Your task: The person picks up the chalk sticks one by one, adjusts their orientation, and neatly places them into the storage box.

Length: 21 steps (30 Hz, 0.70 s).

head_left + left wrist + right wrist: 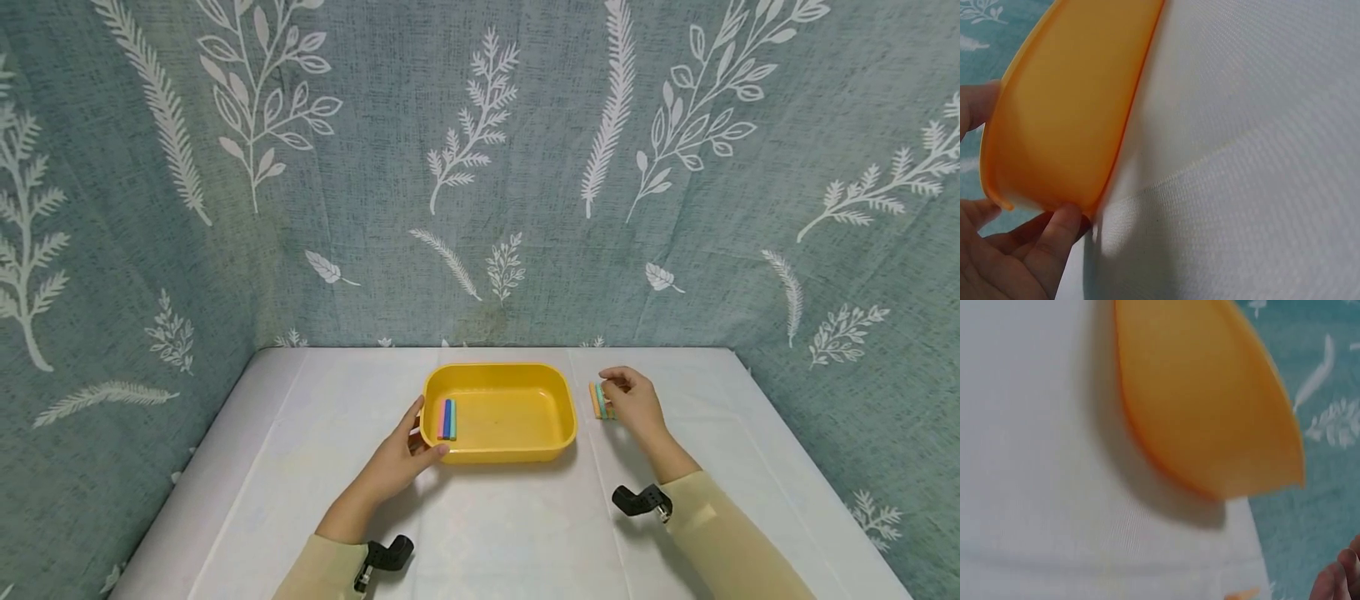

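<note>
A yellow plastic tub [498, 456] stands on the table, and my left hand [397, 458] grips its near left corner, thumb on the front rim and fingers at the left side. Inside, against the left end, lie pink, blue [447, 419] and teal sticks that look like chalk, side by side. To the right of the tub, more chalk sticks [595, 401] in orange and green lie on the cloth. Over them hovers my right hand [632, 404], its fingers bent and spread a little, partly hiding the sticks. Nothing shows between its fingertips in the right wrist view.
A white cloth [510, 533] covers the table. Behind and at both sides hangs a blue-green curtain [480, 275] with white leaf patterns. Black straps with camera mounts [390, 553] sit on both wrists.
</note>
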{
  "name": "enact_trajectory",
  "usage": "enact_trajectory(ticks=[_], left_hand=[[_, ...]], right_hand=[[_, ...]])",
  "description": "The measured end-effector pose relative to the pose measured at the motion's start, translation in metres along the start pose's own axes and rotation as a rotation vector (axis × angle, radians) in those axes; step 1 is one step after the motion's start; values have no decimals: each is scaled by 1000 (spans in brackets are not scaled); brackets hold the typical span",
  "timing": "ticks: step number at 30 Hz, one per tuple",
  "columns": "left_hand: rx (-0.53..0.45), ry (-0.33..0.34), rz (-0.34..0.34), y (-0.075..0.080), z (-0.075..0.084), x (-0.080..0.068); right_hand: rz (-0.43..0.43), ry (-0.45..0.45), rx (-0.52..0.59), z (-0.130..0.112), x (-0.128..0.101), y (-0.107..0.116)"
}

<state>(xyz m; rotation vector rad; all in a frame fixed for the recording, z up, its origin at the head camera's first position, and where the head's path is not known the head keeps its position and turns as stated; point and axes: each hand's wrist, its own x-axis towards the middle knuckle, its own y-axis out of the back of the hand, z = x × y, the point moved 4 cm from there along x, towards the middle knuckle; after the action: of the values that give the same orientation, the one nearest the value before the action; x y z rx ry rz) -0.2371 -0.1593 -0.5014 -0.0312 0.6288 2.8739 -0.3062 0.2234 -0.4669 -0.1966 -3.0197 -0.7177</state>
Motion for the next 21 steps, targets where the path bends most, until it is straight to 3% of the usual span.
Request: enact_trajectory(ticks=[12, 21], left_hand=[[18, 8, 8, 1, 3, -2], [19, 4, 11, 2, 2, -3]], right_hand=[[30, -43, -49, 28, 14, 15], [-22, -159, -81, 45, 22, 16]])
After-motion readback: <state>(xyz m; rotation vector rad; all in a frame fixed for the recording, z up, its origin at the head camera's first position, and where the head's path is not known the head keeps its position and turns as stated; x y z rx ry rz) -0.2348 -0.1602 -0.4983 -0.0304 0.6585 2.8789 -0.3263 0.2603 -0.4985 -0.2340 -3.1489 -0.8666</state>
